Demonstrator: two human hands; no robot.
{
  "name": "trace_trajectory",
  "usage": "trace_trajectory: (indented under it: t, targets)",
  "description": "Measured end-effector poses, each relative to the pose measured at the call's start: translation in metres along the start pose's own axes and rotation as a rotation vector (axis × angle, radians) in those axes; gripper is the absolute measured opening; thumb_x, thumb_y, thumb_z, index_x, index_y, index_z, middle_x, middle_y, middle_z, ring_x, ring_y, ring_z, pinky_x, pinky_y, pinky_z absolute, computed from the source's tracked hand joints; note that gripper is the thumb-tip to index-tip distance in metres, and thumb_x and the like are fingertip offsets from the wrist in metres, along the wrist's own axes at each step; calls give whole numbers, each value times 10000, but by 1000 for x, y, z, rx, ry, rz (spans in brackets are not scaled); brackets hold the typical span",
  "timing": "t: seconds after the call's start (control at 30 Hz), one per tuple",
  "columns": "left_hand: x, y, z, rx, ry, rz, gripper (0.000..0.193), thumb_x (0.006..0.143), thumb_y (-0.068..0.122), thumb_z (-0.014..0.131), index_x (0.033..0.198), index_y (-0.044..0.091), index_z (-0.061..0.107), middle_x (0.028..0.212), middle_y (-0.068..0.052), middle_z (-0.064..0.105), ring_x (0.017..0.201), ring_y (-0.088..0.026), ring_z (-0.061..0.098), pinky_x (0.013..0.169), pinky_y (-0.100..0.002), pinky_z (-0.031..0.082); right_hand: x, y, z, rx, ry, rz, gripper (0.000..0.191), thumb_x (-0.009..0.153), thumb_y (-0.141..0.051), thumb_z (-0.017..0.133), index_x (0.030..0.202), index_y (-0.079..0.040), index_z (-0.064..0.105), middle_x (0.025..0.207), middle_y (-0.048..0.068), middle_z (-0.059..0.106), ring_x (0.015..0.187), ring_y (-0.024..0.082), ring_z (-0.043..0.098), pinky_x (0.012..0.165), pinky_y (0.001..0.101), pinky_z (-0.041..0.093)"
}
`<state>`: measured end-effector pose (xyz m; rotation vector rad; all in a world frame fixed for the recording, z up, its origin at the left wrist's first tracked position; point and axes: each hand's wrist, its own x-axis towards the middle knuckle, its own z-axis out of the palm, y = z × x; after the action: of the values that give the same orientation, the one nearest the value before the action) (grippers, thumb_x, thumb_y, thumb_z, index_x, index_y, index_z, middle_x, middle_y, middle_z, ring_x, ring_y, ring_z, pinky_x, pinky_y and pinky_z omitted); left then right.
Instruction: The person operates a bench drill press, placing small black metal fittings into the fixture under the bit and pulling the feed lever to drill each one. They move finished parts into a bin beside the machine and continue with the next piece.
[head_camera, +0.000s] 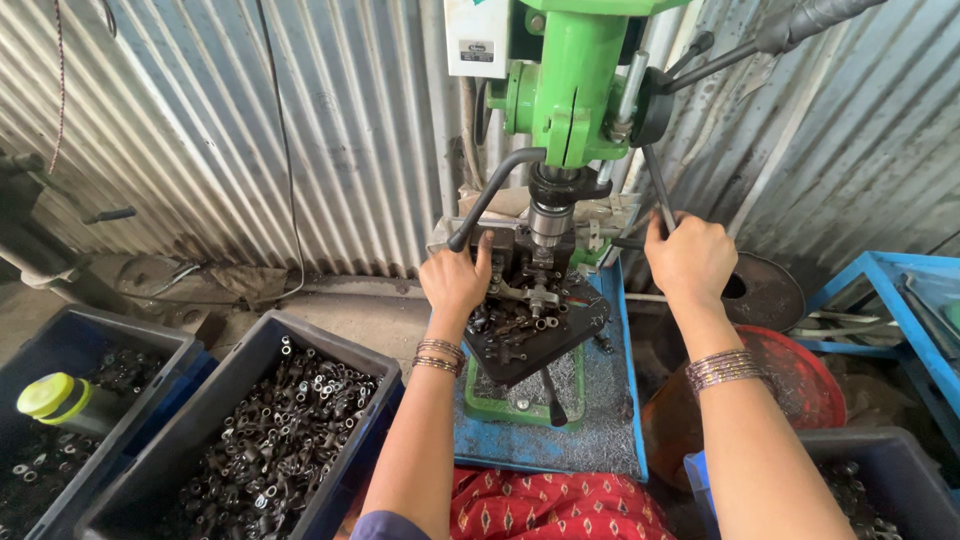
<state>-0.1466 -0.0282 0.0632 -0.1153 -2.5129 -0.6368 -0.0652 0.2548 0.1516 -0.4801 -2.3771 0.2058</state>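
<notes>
The right hand (690, 258) is gripping the black steel feed lever (657, 185) of the green drill press (572, 90), while the left hand (457, 280) is pressing small dark metal parts (520, 322) steady under the spindle, fingers closed.

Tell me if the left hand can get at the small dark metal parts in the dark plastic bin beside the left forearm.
Probably yes. The left hand rests on the fixture under the green drill press, holding nothing large, and the open-topped dark plastic bin of small dark metal parts sits uncovered just beside that forearm.

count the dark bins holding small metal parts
3: one at far left, with a yellow-capped bottle in it, a fuller one beside it, one at bottom right, partly cut off.
</notes>
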Motion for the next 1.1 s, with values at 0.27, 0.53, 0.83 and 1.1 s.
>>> trace_trajectory:
  t: [0.27, 0.53, 0.83, 1.1]
  targets:
    - [0, -2, 2, -4, 52, 14, 709, 1014, 653, 364, 934, 90, 788, 614, -179, 664, 583, -387, 682, 529, -484, 521, 1, 1, 5, 6, 36, -8, 341, 964, -432, 696, 944, -117, 825, 716, 205, 714, 721, 412, 716, 699, 507, 575]
    - [-3, -6, -4, -47, 87, 24, 653, 1005, 624, 423, 953, 88, 790, 606, -179, 661, 573, -391, 679, 528, -493, 519, -1, -3, 11, 0, 74, -34, 341, 978, -421, 699, 898, -110, 814, 732, 204, 715, 719, 418, 712, 695, 512, 578]
    - [-3, -7, -8, -56, 124, 38, 626, 993, 610, 436, 957, 102, 799, 549, -177, 635, 529, -397, 661, 489, -498, 503, -1, -3, 18, -15, 109, -66, 333, 967, -414, 700, 900, -108, 812, 732, 209, 713, 694, 423, 709, 666, 517, 575]
    - [0, -11, -3, -47, 38, -14, 732, 987, 657, 453, 748, 33, 752, 552, -173, 630, 537, -377, 667, 517, -484, 517, 2, 1, 31, -22, 144, -86, 379, 1017, -428, 694, 868, -95, 797, 697, 205, 698, 651, 428, 696, 643, 518, 573]
